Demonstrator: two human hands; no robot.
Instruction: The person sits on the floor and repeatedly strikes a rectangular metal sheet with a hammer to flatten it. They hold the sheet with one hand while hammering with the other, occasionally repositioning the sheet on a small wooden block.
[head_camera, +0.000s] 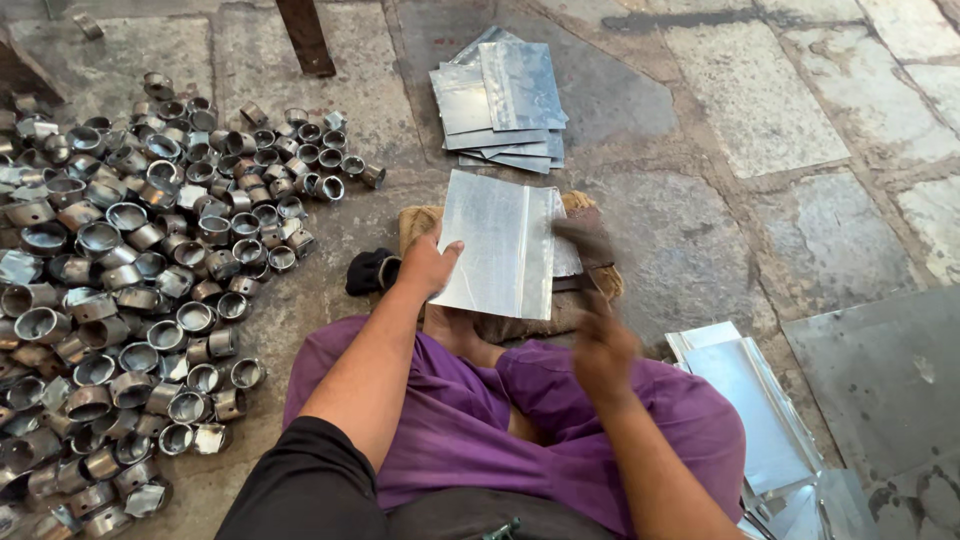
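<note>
I sit on a stone floor in purple trousers. My left hand (428, 266) presses flat on the left edge of a shiny rectangular metal sheet (500, 243) that lies on a wooden block (592, 283) in front of my legs. My right hand (600, 345) is blurred and grips the handle of a wooden mallet (585, 240), whose head is over the sheet's folded right edge.
A large heap of small metal rings (130, 290) covers the floor at my left. A stack of flat metal sheets (500, 105) lies beyond the block. More folded sheets (750, 410) lie at my right. A dark post (305, 35) stands at the back.
</note>
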